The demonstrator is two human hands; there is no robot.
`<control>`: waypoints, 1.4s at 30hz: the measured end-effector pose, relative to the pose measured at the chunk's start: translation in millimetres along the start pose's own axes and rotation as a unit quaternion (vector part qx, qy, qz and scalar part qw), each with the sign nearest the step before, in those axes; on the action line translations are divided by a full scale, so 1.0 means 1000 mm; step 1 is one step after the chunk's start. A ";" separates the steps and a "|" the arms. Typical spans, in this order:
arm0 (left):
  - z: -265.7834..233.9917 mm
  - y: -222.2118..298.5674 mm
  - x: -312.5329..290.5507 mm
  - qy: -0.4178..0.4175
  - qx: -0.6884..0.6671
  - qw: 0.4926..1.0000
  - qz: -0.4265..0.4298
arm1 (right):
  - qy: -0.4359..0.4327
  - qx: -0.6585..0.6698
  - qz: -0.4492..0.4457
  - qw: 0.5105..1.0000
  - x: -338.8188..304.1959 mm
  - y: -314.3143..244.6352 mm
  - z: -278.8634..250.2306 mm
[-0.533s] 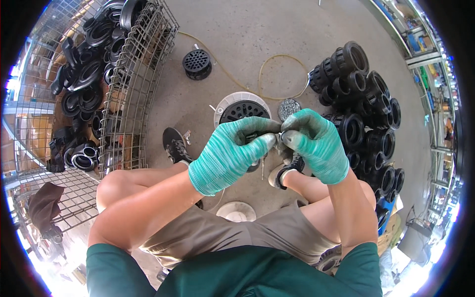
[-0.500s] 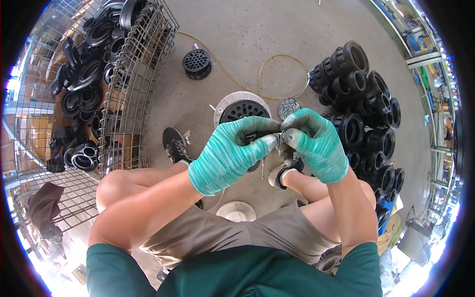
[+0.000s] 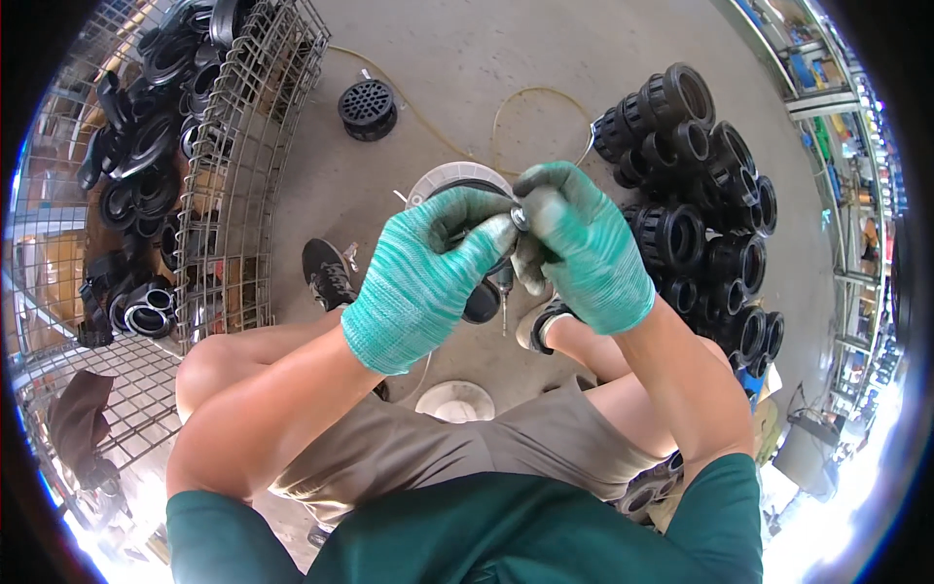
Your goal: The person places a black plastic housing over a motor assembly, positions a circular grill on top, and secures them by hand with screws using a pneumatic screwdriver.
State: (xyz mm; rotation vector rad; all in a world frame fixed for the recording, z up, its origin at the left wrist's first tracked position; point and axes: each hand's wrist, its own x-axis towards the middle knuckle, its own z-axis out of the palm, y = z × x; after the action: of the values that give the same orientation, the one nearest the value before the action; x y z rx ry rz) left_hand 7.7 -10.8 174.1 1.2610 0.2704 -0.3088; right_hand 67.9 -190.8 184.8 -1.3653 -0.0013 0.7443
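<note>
Both my hands wear green knit gloves with dark, soiled fingertips. My left hand (image 3: pixel 413 277) is closed, thumb and forefinger pinching a small shiny metal piece (image 3: pixel 520 219), round-ended and too small to name further. My right hand (image 3: pixel 589 258) meets it from the other side, fingers curled around the piece, its thumb smeared by motion. Under the hands, a white round stand (image 3: pixel 452 175) carries a black disc, now mostly covered by the gloves. A tool with a thin bit (image 3: pixel 504 282) and a black round end (image 3: pixel 482 303) shows just below them.
Black ribbed pipe fittings (image 3: pixel 671 238) are piled on the right. To the left, a wire cage (image 3: pixel 248 146) holds more black rings and fittings. A slotted black drain piece (image 3: pixel 368 104) sits on the floor near a yellowish hose (image 3: pixel 428 122). A white round base (image 3: pixel 455 399) lies between my legs.
Both hands have shifted slightly left and up in the view, keeping together at the small metal piece. The shiny piece shows more plainly, and my right fingers have moved around it.
</note>
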 end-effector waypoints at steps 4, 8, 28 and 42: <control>-0.008 0.016 0.001 0.067 -0.029 0.997 0.012 | 0.137 0.103 -0.077 0.982 0.048 0.039 -0.046; -0.019 0.029 0.003 0.112 -0.063 0.992 0.004 | 0.172 -0.232 0.131 0.948 0.090 0.187 -0.147; -0.027 0.042 0.025 0.142 -0.117 0.983 -0.010 | 0.298 -0.087 0.106 0.945 0.085 0.487 -0.242; -0.018 0.037 0.014 0.083 -0.061 0.993 0.051 | 0.230 -0.102 -0.043 0.967 -0.007 0.024 -0.097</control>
State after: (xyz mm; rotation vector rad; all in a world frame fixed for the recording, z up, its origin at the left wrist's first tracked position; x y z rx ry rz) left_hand 34.5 15.2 197.0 1.1762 0.3610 -0.0970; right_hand 91.3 -279.0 143.7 -1.7005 0.2336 0.3474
